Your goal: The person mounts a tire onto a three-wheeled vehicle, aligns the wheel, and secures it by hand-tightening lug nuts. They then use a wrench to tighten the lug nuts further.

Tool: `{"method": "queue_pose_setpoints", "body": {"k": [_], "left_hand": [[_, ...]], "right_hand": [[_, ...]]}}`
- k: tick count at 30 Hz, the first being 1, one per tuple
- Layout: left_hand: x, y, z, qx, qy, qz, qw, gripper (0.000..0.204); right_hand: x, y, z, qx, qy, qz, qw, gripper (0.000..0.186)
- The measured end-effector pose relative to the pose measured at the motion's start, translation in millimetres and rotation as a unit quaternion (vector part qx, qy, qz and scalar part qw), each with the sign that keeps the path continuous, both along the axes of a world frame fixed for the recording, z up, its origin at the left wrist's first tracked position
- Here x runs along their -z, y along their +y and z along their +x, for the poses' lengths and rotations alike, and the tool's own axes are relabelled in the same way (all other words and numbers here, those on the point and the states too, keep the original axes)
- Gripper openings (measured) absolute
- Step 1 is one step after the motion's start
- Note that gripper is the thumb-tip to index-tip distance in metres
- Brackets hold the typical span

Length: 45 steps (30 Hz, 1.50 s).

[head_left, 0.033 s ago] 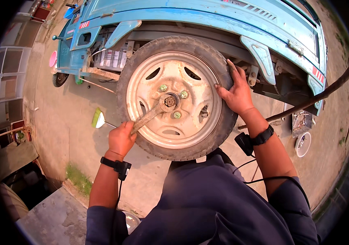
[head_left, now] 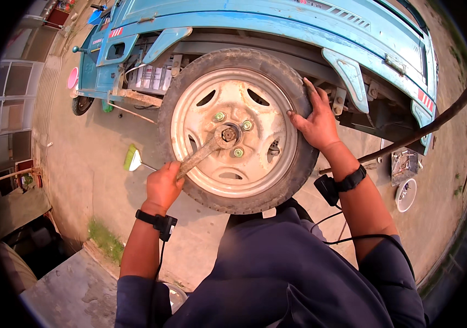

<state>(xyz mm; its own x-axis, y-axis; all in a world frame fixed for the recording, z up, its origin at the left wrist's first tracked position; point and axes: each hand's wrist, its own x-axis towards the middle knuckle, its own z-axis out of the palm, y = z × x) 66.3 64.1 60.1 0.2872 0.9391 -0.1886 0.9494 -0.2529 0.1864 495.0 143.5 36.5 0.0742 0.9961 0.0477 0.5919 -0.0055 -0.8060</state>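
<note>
A dusty wheel (head_left: 232, 97) with a pale steel rim and a black tyre stands upright before me, beside a blue cargo vehicle (head_left: 233, 16). My left hand (head_left: 164, 187) is closed round the handle of a worn, rusty ring wrench (head_left: 198, 158). The wrench's ring end sits around the nut (head_left: 228, 134) at the hub's centre. Three greenish nuts show around the hub, one of them (head_left: 247, 125) on its right. My right hand (head_left: 319, 123) grips the tyre's right edge, thumb on the sidewall and fingers on the tread.
A dark bar (head_left: 424, 131) slants up at the right. Beyond it are a tray of tools (head_left: 405, 164) and a white bucket (head_left: 406, 194). A green-and-white broom (head_left: 132, 158) lies on the concrete at the left. Cables hang from both wrist straps.
</note>
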Motion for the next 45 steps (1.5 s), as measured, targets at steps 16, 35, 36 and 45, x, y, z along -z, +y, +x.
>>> {"method": "queue_pose_setpoints", "body": {"k": [16, 35, 36, 45], "left_hand": [[8, -122, 20, -0.342, -0.215, -0.023, 0.914, 0.032], [1, -98, -6, -0.372, -0.310, 0.016, 0.875, 0.031], [2, -99, -8, -0.378, -0.314, 0.015, 0.871, 0.031], [19, -124, -26, -0.424, -0.366, 0.017, 0.828, 0.029]], "right_hand": [[13, -53, -20, 0.097, 0.011, 0.002, 0.995, 0.093], [32, -90, -37, 0.192, 0.189, -0.095, 0.958, 0.084], [39, -99, -41, 0.203, 0.172, -0.078, 0.961, 0.083], [16, -44, -2, 0.095, 0.178, -0.172, 0.964, 0.086]]}}
